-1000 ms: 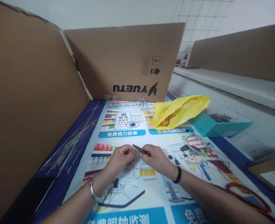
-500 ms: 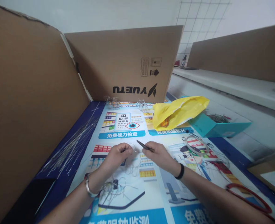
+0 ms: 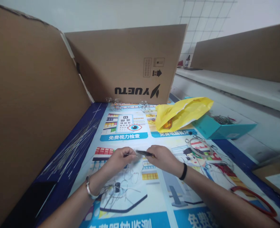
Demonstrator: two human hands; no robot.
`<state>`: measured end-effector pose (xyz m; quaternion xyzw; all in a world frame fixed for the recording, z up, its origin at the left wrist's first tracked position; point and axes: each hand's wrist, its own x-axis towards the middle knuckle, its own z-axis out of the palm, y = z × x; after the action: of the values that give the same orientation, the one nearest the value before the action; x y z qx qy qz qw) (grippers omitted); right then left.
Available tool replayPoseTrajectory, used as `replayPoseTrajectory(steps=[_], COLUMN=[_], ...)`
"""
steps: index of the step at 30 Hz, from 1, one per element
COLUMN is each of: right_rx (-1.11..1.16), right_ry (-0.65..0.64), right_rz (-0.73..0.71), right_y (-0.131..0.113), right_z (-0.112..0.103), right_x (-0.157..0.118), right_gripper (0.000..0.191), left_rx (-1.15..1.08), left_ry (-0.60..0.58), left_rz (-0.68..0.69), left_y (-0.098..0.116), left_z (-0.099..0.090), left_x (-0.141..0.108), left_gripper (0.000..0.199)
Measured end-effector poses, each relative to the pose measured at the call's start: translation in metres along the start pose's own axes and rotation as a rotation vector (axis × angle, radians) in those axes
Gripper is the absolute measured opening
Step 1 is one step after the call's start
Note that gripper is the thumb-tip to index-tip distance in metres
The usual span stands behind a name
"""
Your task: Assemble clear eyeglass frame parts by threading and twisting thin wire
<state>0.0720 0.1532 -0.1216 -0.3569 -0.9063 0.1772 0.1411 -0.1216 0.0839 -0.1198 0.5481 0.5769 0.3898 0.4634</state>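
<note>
Two bare hands bring pliers to a thin wire, among scattered wirework

Take the yellow bag [image 3: 184, 114] as landmark: it lies crumpled beyond the hands, slightly right of centre. The pliers [image 3: 144, 153] are nearer the wearer than the bag and to its left, above a printed sheet [image 3: 154, 199]. The right hand [image 3: 162, 160] is closed around their handles, hiding most of them, and their nose points left. The left hand [image 3: 122, 160] pinches a thin wire [image 3: 137, 155] between thumb and forefinger, right at the pliers' tip — too fine to tell whether the tool touches it.

Directly behind the bag stands a cardboard panel [image 3: 125, 63], closing off the far side; a second, taller cardboard wall [image 3: 30, 95] blocks the view far to the bag's left. Along that wall lies a bundle of thin rods [image 3: 70, 150]. The bag itself covers the left end of a turquoise box [image 3: 225, 129] full of tangled metal. Just in front of the bag, to its right, rests a pale coil [image 3: 203, 155]; farther forward on that side, a red loop [image 3: 242, 187]. Well in front of the bag and to its left, a wire tangle [image 3: 117, 188] spreads beside the left wrist — partly hidden by the arm.
</note>
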Motion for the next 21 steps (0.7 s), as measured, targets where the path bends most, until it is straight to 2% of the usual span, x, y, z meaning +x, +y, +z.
replayPoseTrajectory(steps=[5,9,16,21], right_rx=[-0.044,-0.051,0.077,0.103], right_ry=[-0.044,-0.049,-0.078,-0.045], right_rz=[0.043,0.059,0.076,0.078], right_y=[-0.0067,-0.0089,-0.009,-0.0097], right_z=[-0.0007,-0.0002,-0.001,0.003], right_x=[-0.0016,-0.0027,-0.0021,-0.0026], right_gripper=[0.015,0.016,0.022,0.023], left_rx=[-0.021,-0.026,-0.06,-0.082], left_ry=[0.033,0.042,0.066,0.063], left_rz=[0.037,0.006,-0.059,-0.064], left_y=[-0.0035,-0.0054,-0.0032,-0.0025], left_z=[0.0004,0.0012,0.0029,0.0051], left_x=[0.001,0.0019,0.0012,0.0002], left_gripper=[0.008,0.008,0.009,0.008])
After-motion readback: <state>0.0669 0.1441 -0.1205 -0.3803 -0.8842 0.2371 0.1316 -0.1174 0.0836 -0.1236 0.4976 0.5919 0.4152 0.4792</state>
